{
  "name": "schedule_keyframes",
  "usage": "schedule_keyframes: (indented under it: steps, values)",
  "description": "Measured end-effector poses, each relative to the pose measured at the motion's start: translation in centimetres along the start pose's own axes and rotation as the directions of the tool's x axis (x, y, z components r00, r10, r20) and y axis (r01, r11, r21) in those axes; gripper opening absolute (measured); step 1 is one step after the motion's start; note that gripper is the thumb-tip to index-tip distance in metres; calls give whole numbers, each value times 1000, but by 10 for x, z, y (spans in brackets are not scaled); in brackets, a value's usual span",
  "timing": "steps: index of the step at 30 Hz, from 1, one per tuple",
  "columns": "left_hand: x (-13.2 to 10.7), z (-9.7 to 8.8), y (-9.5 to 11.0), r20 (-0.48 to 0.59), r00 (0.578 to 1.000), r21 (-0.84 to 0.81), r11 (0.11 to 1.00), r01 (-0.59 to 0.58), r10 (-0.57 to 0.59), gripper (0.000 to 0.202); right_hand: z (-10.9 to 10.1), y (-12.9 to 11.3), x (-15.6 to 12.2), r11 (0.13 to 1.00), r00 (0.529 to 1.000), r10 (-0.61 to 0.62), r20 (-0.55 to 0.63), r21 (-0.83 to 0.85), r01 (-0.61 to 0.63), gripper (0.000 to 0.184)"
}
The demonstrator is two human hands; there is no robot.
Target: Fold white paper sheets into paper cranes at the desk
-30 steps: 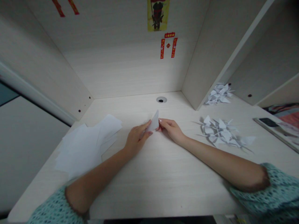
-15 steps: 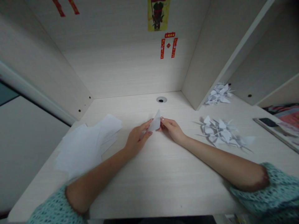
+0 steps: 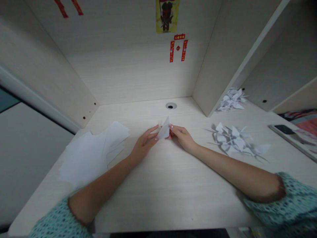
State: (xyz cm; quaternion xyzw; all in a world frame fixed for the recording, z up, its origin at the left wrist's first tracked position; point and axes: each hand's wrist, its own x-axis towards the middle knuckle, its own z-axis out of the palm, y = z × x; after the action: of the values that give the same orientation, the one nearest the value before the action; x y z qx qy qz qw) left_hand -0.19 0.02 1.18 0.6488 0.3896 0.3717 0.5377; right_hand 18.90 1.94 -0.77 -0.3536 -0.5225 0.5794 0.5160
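Observation:
A small folded sheet of white paper (image 3: 164,129), pointed at the top, stands over the middle of the desk. My right hand (image 3: 182,136) pinches its right edge between thumb and fingers; the fingertips behind the paper are partly hidden. At the paper's lower left corner is my left hand (image 3: 145,142), thumb and fingers apart. Its thumb tip lies close to that corner, and I cannot tell whether it touches. Beyond my right forearm lies a pile of folded white paper pieces with thin points (image 3: 231,138).
Loose white paper sheets (image 3: 85,155) overlap on the left of the desk (image 3: 158,195). Another heap of folded paper (image 3: 232,99) sits by the upright panel (image 3: 213,76). A flat case-like object (image 3: 292,138) lies far right. A round cable hole (image 3: 171,105) is near the back wall.
My left hand has drawn slightly left, its fingers spreading away from the folded paper. The right hand keeps its pinch, almost still.

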Motion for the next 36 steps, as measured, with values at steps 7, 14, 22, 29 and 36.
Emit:
schedule_keyframes:
  steps: [7,14,22,29,36]
  values:
    - [4,-2,-4,-252,963,231,972,-35,95,38,-4,1,-1,998,999,-6,42,-65,8,38]
    - [0,0,-2,-366,921,329,944,-6,134,35,0,5,-3,999,998,27,54,-22,-26,27]
    - [4,-6,-9,-461,886,220,973,63,47,39,1,10,-3,998,1000,-4,14,-60,5,31]
    - [5,-4,-5,-357,933,194,980,33,39,28,-2,12,-2,1000,1000,6,-4,-4,-6,31]
    - [6,-5,-7,-346,938,81,995,56,-24,22,-4,12,-1,1000,1000,9,21,26,-10,27]
